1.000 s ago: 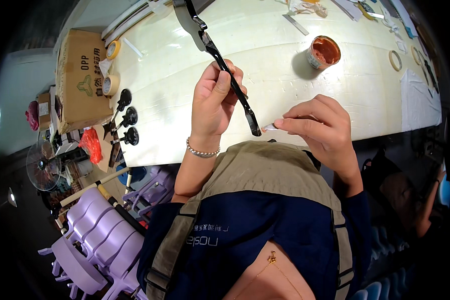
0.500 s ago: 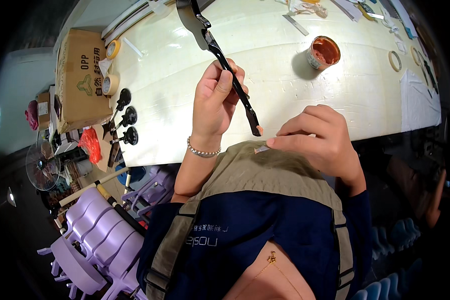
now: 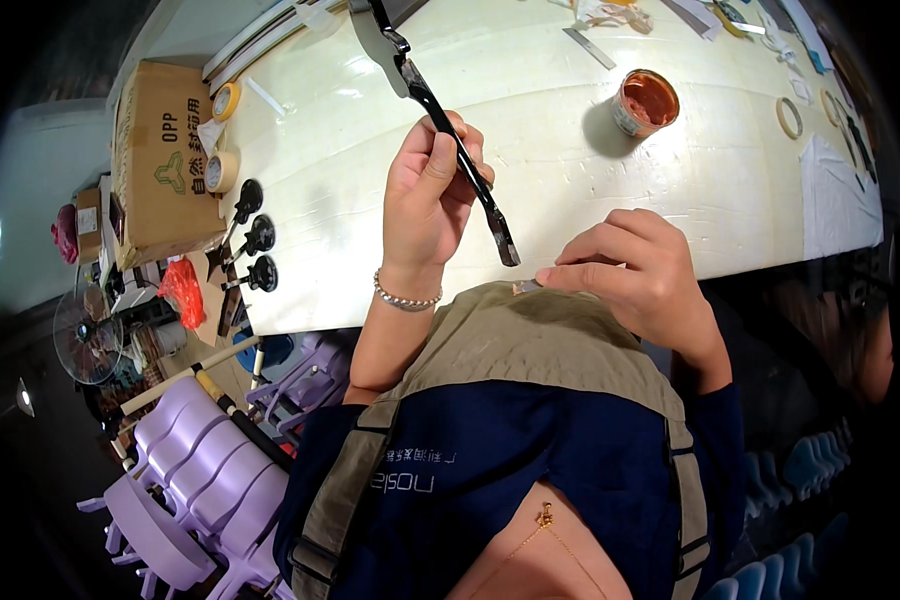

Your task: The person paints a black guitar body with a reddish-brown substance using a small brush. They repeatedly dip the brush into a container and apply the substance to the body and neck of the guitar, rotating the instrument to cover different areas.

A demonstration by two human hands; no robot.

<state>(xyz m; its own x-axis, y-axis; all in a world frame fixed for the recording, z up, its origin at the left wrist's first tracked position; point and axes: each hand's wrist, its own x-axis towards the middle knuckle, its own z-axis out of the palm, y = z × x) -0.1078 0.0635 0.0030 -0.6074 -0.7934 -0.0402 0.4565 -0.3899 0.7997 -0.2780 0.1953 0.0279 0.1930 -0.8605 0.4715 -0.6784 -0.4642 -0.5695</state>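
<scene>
Fingers point(image 3: 440, 165) of the left hand point(image 3: 425, 205) are gripping a black brush point(image 3: 450, 135) above the white table point(image 3: 590, 170); the right hand point(image 3: 635, 270) is pinching something tiny, hard to make out, while purple chairs point(image 3: 185, 480) are crowding the dim floor.

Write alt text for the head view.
A person's left hand holds a long black tool over a white table, while the right hand pinches a small piece at the table edge. An open tin of brown paste stands farther back.
</scene>
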